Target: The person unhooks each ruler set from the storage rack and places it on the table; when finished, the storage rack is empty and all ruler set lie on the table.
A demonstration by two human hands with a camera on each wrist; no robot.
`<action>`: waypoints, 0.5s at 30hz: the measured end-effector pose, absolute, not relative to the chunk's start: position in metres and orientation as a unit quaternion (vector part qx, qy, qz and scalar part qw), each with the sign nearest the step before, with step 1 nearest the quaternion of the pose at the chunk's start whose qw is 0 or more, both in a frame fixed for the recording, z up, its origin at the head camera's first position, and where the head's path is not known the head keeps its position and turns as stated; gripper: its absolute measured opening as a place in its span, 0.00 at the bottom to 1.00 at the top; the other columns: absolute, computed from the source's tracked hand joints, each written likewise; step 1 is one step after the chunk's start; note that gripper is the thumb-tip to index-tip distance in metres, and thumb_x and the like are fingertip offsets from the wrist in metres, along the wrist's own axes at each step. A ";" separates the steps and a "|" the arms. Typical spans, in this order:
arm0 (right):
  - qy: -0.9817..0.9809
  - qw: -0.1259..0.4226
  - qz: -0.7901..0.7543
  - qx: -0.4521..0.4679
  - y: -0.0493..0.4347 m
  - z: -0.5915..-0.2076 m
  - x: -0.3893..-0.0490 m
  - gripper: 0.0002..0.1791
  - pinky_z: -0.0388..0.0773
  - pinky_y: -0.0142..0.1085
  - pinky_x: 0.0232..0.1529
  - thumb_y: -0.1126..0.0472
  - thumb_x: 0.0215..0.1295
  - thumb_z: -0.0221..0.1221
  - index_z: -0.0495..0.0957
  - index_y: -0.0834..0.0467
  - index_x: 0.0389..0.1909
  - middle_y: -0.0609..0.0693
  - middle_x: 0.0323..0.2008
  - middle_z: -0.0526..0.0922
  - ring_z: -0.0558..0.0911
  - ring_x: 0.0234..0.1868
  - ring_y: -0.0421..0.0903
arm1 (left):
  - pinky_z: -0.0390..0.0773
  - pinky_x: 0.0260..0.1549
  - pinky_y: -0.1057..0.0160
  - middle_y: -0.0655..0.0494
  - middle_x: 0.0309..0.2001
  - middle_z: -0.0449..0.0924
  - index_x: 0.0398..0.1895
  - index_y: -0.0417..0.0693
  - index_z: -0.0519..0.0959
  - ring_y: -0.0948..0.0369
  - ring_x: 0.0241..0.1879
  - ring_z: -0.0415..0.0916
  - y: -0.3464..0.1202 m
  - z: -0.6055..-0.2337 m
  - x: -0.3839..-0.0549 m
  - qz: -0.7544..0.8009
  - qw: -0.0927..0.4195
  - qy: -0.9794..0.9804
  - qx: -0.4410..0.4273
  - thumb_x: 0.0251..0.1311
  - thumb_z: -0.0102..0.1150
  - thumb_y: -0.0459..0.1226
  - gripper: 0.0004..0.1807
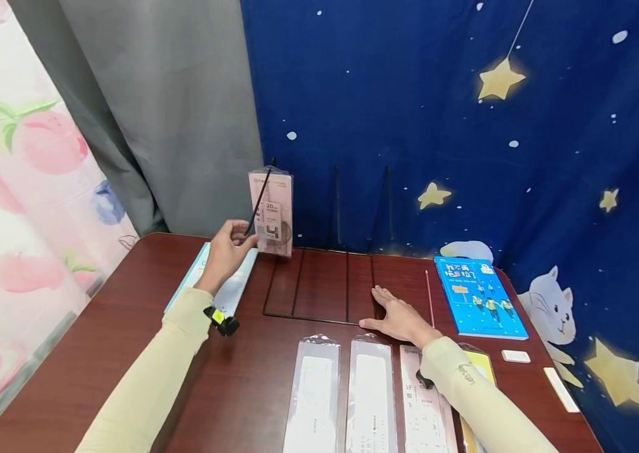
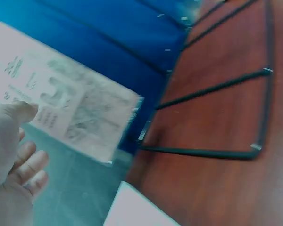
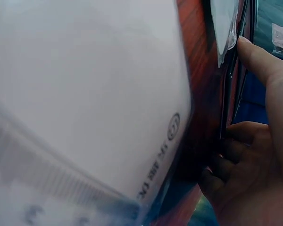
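A black wire display rack point(image 1: 319, 319) lies with its base on the table and its prongs standing up at the back. From the leftmost prong hangs a pink card pack point(image 1: 270, 217) in clear plastic, printed with 20 and 4. My left hand point(image 1: 227, 253) is beside this pack, near the prong's front tip. In the left wrist view its thumb point(image 2: 26, 112) overlaps the pack's face, fingers apart below; contact is unclear. At the rack's front right corner, my right hand point(image 1: 399, 314) rests on the wire base with fingers spread. Its thumb point(image 3: 254, 54) lies against the wire.
Along the front lie two clear-sleeved white packs point(image 1: 312, 396), a pink pack point(image 1: 418, 390) and a yellow one point(image 1: 480, 365), partly under the right sleeve. A pale blue booklet point(image 1: 234, 286) is at left. To the right are a blue book point(image 1: 480, 299), red pencil point(image 1: 429, 296) and white eraser point(image 1: 516, 356).
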State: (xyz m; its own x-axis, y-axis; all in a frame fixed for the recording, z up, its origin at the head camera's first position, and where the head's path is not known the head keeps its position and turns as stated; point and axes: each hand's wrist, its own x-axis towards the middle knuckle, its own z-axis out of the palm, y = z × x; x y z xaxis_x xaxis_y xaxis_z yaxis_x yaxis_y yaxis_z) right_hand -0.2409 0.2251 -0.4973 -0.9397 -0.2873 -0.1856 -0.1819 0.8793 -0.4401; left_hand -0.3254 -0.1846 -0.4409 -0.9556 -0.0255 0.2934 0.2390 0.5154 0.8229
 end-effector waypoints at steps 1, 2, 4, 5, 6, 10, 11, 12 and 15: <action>0.962 0.123 -0.213 -0.123 0.225 -0.498 -0.241 0.56 0.59 0.60 0.78 0.31 0.63 0.64 0.55 0.57 0.82 0.57 0.83 0.54 0.55 0.83 0.59 | 0.76 0.65 0.44 0.37 0.60 0.79 0.66 0.39 0.72 0.43 0.60 0.79 -0.186 -0.438 -0.330 -0.493 0.142 -0.856 -0.060 0.71 0.65 0.43 0.27; 0.962 0.122 -0.213 -0.122 0.225 -0.498 -0.241 0.56 0.59 0.60 0.78 0.31 0.63 0.64 0.55 0.57 0.82 0.57 0.83 0.54 0.55 0.83 0.59 | 0.76 0.64 0.44 0.37 0.59 0.80 0.66 0.40 0.72 0.43 0.61 0.79 -0.187 -0.434 -0.334 -0.496 0.147 -0.854 -0.057 0.71 0.65 0.43 0.26; 0.961 0.122 -0.215 -0.122 0.225 -0.498 -0.241 0.56 0.59 0.60 0.78 0.31 0.63 0.65 0.55 0.57 0.82 0.57 0.83 0.54 0.55 0.83 0.58 | 0.75 0.65 0.45 0.38 0.60 0.80 0.65 0.39 0.73 0.43 0.61 0.79 -0.187 -0.429 -0.341 -0.501 0.157 -0.849 -0.057 0.70 0.65 0.43 0.26; 0.961 0.121 -0.215 -0.123 0.224 -0.498 -0.241 0.56 0.59 0.60 0.78 0.31 0.63 0.65 0.55 0.57 0.82 0.57 0.83 0.54 0.55 0.83 0.58 | 0.76 0.65 0.46 0.38 0.60 0.80 0.65 0.40 0.73 0.44 0.61 0.79 -0.187 -0.427 -0.344 -0.504 0.159 -0.847 -0.058 0.70 0.65 0.43 0.26; 0.961 0.121 -0.216 -0.123 0.224 -0.498 -0.241 0.56 0.59 0.61 0.78 0.31 0.63 0.65 0.55 0.57 0.82 0.57 0.83 0.54 0.55 0.83 0.58 | 0.77 0.64 0.47 0.38 0.59 0.80 0.64 0.40 0.73 0.45 0.60 0.80 -0.186 -0.425 -0.346 -0.509 0.161 -0.844 -0.059 0.70 0.66 0.44 0.26; 0.961 0.118 -0.218 -0.122 0.224 -0.498 -0.241 0.56 0.58 0.61 0.77 0.31 0.63 0.65 0.56 0.57 0.82 0.57 0.83 0.55 0.55 0.83 0.58 | 0.77 0.65 0.49 0.38 0.60 0.80 0.64 0.39 0.73 0.46 0.61 0.80 -0.183 -0.422 -0.351 -0.543 0.144 -0.824 -0.068 0.71 0.64 0.44 0.25; 0.962 0.117 -0.217 -0.121 0.225 -0.498 -0.241 0.56 0.59 0.61 0.77 0.31 0.63 0.65 0.56 0.57 0.82 0.57 0.83 0.55 0.56 0.83 0.58 | 0.77 0.65 0.50 0.37 0.60 0.80 0.64 0.39 0.72 0.46 0.62 0.80 -0.182 -0.422 -0.352 -0.552 0.138 -0.819 -0.070 0.71 0.64 0.44 0.25; 0.962 0.116 -0.217 -0.120 0.225 -0.498 -0.241 0.56 0.59 0.61 0.77 0.31 0.63 0.65 0.56 0.57 0.82 0.57 0.83 0.55 0.56 0.83 0.58 | 0.77 0.65 0.50 0.37 0.60 0.79 0.64 0.39 0.72 0.45 0.62 0.79 -0.181 -0.422 -0.353 -0.558 0.134 -0.816 -0.071 0.72 0.64 0.44 0.26; 0.962 0.115 -0.217 -0.119 0.226 -0.499 -0.241 0.56 0.59 0.61 0.77 0.31 0.63 0.65 0.56 0.57 0.82 0.57 0.83 0.55 0.56 0.83 0.58 | 0.77 0.66 0.49 0.36 0.60 0.78 0.65 0.38 0.71 0.44 0.62 0.78 -0.178 -0.423 -0.353 -0.557 0.129 -0.817 -0.076 0.73 0.62 0.46 0.27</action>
